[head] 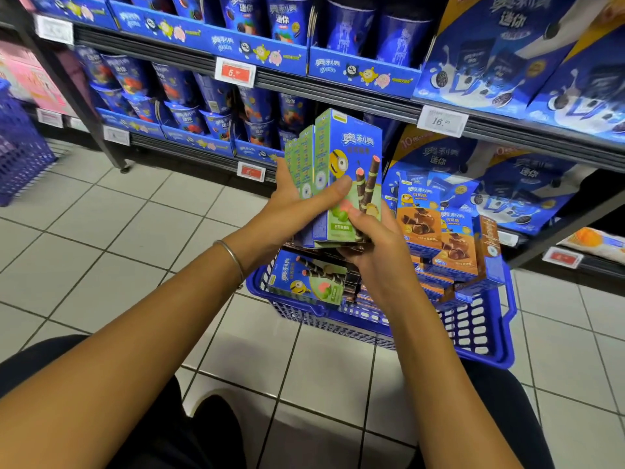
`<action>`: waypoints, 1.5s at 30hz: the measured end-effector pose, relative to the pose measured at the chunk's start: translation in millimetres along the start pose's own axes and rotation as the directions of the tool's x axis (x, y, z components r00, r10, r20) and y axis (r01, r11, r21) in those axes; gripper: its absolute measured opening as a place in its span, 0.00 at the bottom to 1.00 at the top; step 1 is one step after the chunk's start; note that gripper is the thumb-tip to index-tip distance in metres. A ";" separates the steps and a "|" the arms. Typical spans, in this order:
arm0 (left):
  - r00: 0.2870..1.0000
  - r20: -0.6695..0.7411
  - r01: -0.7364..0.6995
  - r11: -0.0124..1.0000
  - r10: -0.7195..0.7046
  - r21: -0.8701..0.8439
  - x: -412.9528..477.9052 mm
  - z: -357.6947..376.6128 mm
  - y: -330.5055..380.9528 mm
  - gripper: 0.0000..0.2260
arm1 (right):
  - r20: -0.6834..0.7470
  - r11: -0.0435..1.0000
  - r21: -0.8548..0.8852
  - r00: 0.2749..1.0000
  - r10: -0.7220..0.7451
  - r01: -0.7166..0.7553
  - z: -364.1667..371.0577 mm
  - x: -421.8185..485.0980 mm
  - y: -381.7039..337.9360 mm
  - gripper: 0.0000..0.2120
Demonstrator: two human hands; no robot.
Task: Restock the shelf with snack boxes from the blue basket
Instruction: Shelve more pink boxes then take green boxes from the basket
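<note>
Both hands hold an upright stack of several green-and-blue snack boxes (341,154) above the blue basket (473,336). My left hand (297,204) wraps the stack's left side, thumb across the front box. From below and at the right, my right hand (375,245) grips its bottom edge. One more green box (307,282) lies flat in the basket's left end. Orange-and-blue boxes (439,238) stand piled in its right part. The shelf (338,93) rises right behind the stack.
Blue cookie cups fill the shelf rows at left and centre; large blue bags (527,62) fill the right. Price tags (441,120) hang on the rails. A purple crate (17,154) stands at far left. White floor tiles lie between my knees and the basket.
</note>
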State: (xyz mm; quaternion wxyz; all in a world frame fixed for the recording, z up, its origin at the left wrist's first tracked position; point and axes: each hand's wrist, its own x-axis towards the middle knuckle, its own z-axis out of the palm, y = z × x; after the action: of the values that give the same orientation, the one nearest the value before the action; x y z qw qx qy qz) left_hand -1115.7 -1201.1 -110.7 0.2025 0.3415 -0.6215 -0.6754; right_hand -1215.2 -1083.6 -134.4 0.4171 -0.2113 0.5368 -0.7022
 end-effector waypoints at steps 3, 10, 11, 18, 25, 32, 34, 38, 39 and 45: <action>0.999 0.022 0.029 0.996 -0.027 -0.087 -0.4 -2.7 0.9 0.36 | 0.027 0.996 -0.085 0.999 -0.024 0.027 -0.4 -0.3 0.6 0.17; 1.000 0.022 -0.014 0.984 0.018 -0.175 9.7 -2.7 -8.1 0.30 | 0.003 0.996 0.048 0.997 0.079 -0.079 -0.1 18.0 1.6 0.24; 0.999 0.038 -0.017 0.982 0.025 -0.190 12.8 -1.1 -10.4 0.31 | -0.002 0.995 0.058 0.996 0.084 -0.084 -1.7 22.3 2.8 0.25; 0.993 -0.031 0.098 0.951 -0.112 -0.293 4.3 -10.2 2.1 0.28 | -0.052 0.980 -0.088 0.983 0.176 -0.180 19.6 30.8 -17.6 0.17; 0.987 -0.071 0.106 0.923 -0.142 -0.371 -50.6 -38.9 155.1 0.28 | -0.029 0.950 -0.119 0.958 0.286 -0.287 104.3 -2.4 -164.9 0.13; 0.981 -0.167 0.043 0.946 -0.102 -0.322 -124.2 -74.4 371.9 0.30 | -0.001 0.944 -0.102 0.949 0.314 -0.313 221.0 -44.4 -364.5 0.19; 0.975 -0.205 0.031 0.964 -0.087 -0.264 -143.2 -84.3 423.1 0.29 | 0.004 0.941 -0.113 0.947 0.322 -0.320 250.7 -56.4 -413.7 0.19; 0.960 -0.273 0.003 0.979 -0.060 -0.205 -167.4 -108.0 491.6 0.25 | 0.057 0.941 -0.151 0.948 0.313 -0.301 294.7 -72.4 -479.1 0.17; 0.957 -0.286 -0.009 0.976 -0.054 -0.215 -171.9 -114.5 500.2 0.24 | 0.060 0.942 -0.156 0.949 0.310 -0.298 304.0 -74.2 -488.2 0.18; 0.922 -0.383 -0.088 0.940 -0.048 -0.328 -180.6 -156.3 547.6 0.31 | 0.100 0.949 -0.181 0.955 0.280 -0.260 372.4 -60.4 -519.0 0.25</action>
State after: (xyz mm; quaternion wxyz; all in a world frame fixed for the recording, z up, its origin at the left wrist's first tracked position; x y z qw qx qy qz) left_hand -963.2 -1264.3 463.4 0.3835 0.4210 -0.4473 -0.6897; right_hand -1090.2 -1210.4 482.0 0.5230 -0.2128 0.5903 -0.5769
